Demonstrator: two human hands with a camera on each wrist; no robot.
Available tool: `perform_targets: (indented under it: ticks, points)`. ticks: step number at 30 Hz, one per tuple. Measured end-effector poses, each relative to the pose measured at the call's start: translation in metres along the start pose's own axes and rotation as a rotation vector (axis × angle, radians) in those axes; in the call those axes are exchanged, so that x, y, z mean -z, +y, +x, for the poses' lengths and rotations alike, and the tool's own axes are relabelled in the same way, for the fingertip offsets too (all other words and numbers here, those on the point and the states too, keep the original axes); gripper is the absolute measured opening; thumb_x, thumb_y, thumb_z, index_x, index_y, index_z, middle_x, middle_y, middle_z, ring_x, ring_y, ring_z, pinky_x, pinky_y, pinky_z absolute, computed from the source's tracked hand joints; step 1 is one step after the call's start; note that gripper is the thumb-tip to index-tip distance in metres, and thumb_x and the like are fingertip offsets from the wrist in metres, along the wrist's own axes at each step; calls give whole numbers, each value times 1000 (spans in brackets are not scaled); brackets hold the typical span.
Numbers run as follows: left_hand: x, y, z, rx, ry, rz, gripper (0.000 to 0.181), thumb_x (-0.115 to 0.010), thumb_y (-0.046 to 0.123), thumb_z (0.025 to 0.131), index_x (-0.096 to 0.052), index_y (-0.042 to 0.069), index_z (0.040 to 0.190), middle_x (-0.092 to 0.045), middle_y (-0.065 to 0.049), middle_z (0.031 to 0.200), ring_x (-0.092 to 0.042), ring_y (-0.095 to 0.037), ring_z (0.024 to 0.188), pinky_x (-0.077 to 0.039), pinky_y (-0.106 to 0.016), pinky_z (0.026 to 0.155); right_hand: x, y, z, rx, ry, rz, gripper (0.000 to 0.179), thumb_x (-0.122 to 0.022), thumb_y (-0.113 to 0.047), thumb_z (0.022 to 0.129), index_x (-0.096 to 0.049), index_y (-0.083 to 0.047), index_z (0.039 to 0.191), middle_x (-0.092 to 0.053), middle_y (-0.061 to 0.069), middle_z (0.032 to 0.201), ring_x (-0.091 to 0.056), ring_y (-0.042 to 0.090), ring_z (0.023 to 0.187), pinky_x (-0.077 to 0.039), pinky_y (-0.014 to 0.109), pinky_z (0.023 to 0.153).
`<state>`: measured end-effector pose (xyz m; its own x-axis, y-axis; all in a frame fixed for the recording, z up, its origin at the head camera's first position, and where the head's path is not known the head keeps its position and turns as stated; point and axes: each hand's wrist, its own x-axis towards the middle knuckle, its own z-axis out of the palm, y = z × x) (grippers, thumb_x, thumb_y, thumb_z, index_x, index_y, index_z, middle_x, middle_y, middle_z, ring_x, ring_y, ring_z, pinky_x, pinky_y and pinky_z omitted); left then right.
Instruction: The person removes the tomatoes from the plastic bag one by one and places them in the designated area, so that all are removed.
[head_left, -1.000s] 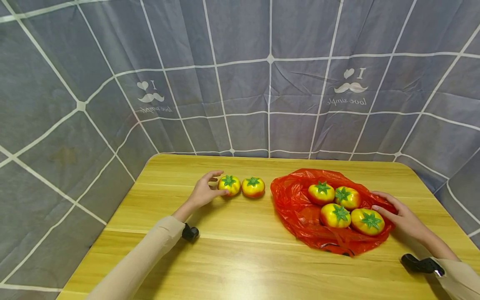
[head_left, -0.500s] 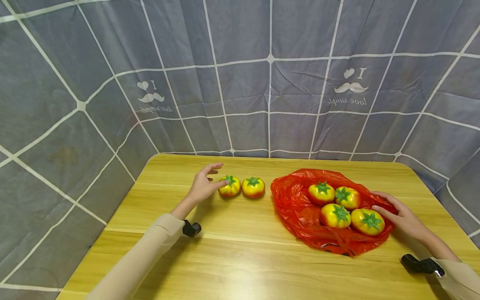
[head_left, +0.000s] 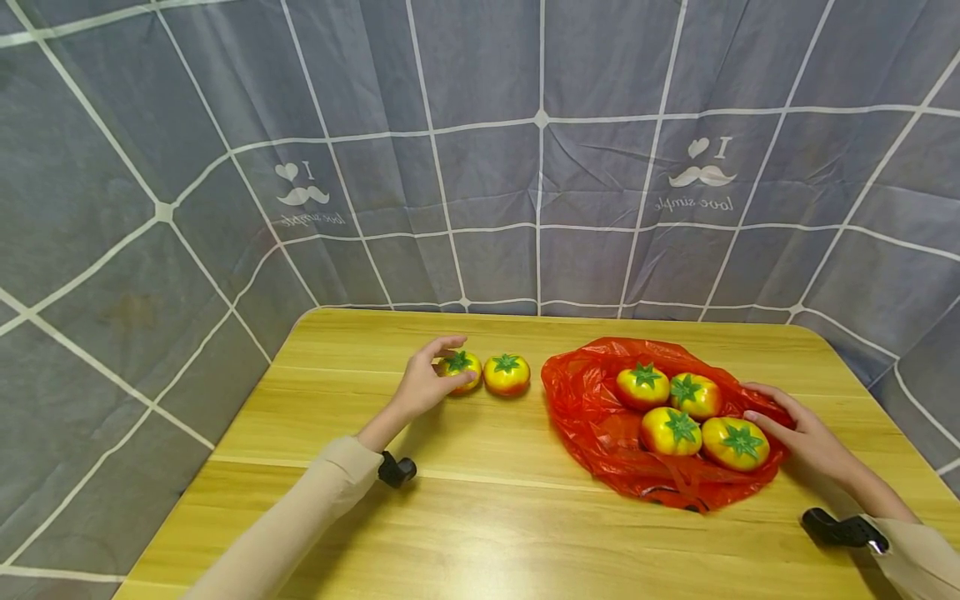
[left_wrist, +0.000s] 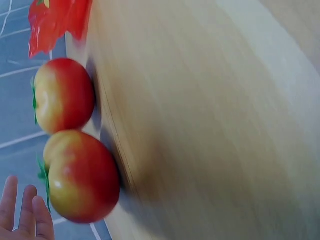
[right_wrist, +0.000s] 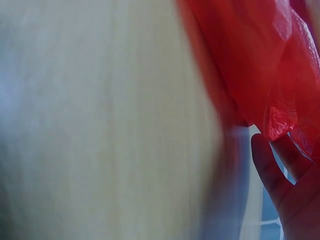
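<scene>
My left hand (head_left: 427, 381) is around a yellow-red tomato (head_left: 459, 372) with a green star-shaped top, its thumb passing in front and its fingers behind. In the left wrist view, extended fingers (left_wrist: 30, 212) show just beside that tomato's green leaf. A second tomato (head_left: 507, 375) sits right beside it on its right. My right hand (head_left: 806, 433) rests against the right edge of a red plastic bag (head_left: 577, 417), thumb and fingers spread along the film. Several tomatoes (head_left: 672, 431) lie grouped on the opened-out bag. In the right wrist view, red film (right_wrist: 260, 60) covers some fingertips.
A light wooden table (head_left: 480, 517) carries everything, its rounded back corners near a grey curtain (head_left: 487, 167) with white grid lines. Black straps with small devices (head_left: 396, 469) are worn on both wrists.
My left hand lifts slightly back from the left tomato, then moves right and around it. The right hand, the bag and the tomatoes stay where they were.
</scene>
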<state>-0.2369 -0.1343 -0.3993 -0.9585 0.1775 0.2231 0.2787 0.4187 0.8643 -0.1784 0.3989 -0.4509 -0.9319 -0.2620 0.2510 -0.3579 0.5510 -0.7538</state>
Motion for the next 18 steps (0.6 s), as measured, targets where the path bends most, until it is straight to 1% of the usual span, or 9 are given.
perform_targets:
  ticks: [5,9,12,15,18]
  points:
    - [-9,5,-1,-22,-22,-6,56,-78,11,78,-56,6,130,-58,-14,131,-53,-33,117,-46,-46,93,-1,1,1,1,10,5,43,-54,0,94,-43,3,136,-45,-37,120,-42,-25,107,-36,-3,82]
    - [-15,9,-1,-33,-33,-27,55,-78,9,78,-57,4,129,-59,-14,131,-54,-35,117,-46,-47,97,-2,0,1,3,13,-5,43,-55,0,94,-43,3,136,-45,-38,120,-41,-25,107,-35,-3,82]
    - [-20,13,0,-47,-45,-37,55,-78,9,78,-57,3,128,-59,-14,131,-54,-36,117,-46,-47,99,-2,-1,-1,9,9,0,44,-54,-1,95,-42,3,137,-44,-37,121,-42,-24,107,-36,-2,82]
    - [-25,16,1,-61,-57,-47,55,-78,9,78,-57,3,128,-59,-13,131,-53,-37,118,-45,-49,98,-2,-2,-1,6,8,13,46,-53,-2,96,-41,1,140,-45,-36,121,-44,-23,107,-39,-1,82]
    - [-29,20,2,-59,-68,-53,55,-79,11,77,-58,5,128,-59,-12,130,-53,-36,117,-46,-51,96,-2,-2,0,-5,12,12,46,-52,-3,96,-40,-1,141,-45,-35,121,-44,-22,106,-40,0,81]
